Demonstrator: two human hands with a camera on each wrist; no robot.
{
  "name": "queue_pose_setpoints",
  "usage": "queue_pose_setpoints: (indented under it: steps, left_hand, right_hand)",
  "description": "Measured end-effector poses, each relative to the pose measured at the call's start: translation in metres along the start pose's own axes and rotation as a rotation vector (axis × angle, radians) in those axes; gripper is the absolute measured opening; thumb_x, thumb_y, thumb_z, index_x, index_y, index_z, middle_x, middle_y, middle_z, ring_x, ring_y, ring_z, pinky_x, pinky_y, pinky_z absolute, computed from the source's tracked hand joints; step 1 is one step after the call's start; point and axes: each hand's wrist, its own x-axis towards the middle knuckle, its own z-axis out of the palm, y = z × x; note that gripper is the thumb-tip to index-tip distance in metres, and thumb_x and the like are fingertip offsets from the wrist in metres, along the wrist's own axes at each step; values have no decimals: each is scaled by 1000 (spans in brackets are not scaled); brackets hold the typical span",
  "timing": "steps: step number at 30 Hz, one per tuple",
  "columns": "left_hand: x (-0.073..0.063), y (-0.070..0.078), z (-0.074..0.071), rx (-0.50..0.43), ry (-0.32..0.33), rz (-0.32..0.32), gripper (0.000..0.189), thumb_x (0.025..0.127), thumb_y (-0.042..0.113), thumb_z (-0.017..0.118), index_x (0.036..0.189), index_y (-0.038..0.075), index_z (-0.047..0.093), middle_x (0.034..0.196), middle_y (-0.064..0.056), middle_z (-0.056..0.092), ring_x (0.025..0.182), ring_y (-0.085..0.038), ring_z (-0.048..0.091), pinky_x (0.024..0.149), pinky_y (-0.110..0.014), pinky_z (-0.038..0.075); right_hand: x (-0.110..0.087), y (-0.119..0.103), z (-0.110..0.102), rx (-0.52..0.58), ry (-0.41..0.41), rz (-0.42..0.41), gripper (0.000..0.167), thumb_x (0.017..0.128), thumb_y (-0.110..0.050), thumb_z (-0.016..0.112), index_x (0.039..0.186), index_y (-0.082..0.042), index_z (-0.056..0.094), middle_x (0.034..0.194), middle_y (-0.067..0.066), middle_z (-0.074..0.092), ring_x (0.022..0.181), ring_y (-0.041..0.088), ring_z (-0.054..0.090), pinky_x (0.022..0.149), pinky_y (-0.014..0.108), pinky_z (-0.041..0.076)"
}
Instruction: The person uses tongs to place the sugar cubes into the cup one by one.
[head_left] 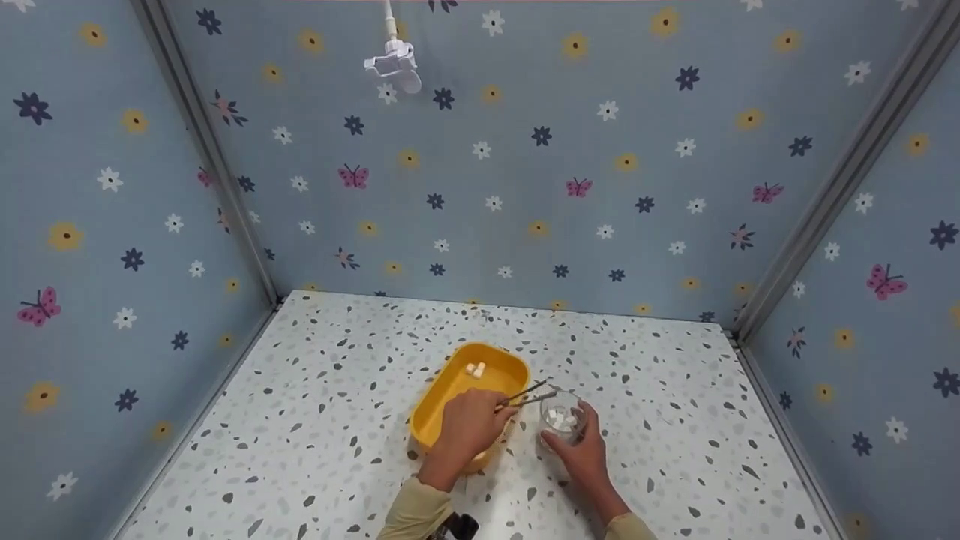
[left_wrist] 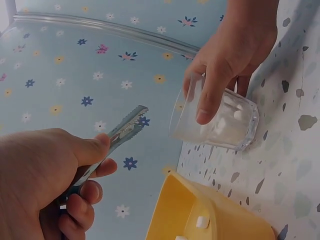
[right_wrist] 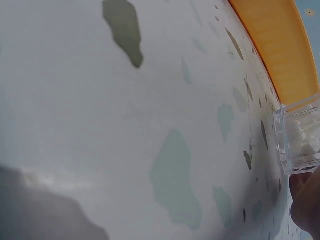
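My left hand holds metal tongs with serrated tips, reaching from above the yellow tray toward the glass. No item shows between the tips, which point at the glass rim in the head view. My right hand grips a clear drinking glass, thumb on one side and fingers round the other. Several small white cubes lie in the bottom of the glass. A few more white cubes sit at the far end of the tray, partly hidden from the head camera by my left hand.
The speckled white tabletop carries the tray and glass, which stand close side by side. Blue flowered walls enclose the table at the back and sides. A white clamp holder hangs high at the back.
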Motion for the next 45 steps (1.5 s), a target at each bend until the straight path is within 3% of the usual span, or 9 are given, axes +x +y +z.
queue_pose_setpoints:
  steps: [4,10,15,22,34,45]
  left_hand:
    - [3,-14,-2,43,-27,-80,24,89,40,69,87,17,75,67,7,61,51,-9,49,44,-28,37]
    - [8,-40,-2,116,-110,-275,27,88,40,71,77,16,70,60,6,51,52,-13,47,49,-32,39]
    - [11,-54,3,122,-174,-350,29,87,37,72,71,15,64,59,3,51,55,-16,49,53,-36,42]
    - [13,-63,19,120,-196,-337,35,86,35,74,62,15,57,55,3,48,52,-16,47,52,-35,40]
    - [19,-64,32,161,-289,-396,29,89,37,70,75,12,65,60,1,52,55,-17,49,55,-34,42]
    - [13,-60,24,129,-216,-357,26,89,34,70,76,13,69,60,4,53,53,-14,48,51,-32,41]
  right_hand:
    - [1,1,0,-20,-2,2,94,75,-38,84,147,-15,29,146,18,41,135,34,37,107,51,29]
    - [2,0,2,-27,-1,28,94,75,-39,84,147,-16,29,147,17,41,135,34,37,107,51,28]
    - [2,-1,3,-32,-8,64,94,75,-37,84,148,-17,27,148,16,39,136,33,36,108,49,28]
    - [1,-3,3,-24,-9,70,95,75,-37,84,149,-16,27,149,17,38,137,34,34,108,50,28]
    - [1,-1,3,-37,-1,69,96,74,-40,84,148,-16,27,148,18,39,136,35,35,108,51,26]
    - [1,-2,2,0,-5,61,97,73,-41,84,148,-17,27,149,17,38,137,33,34,109,50,26]
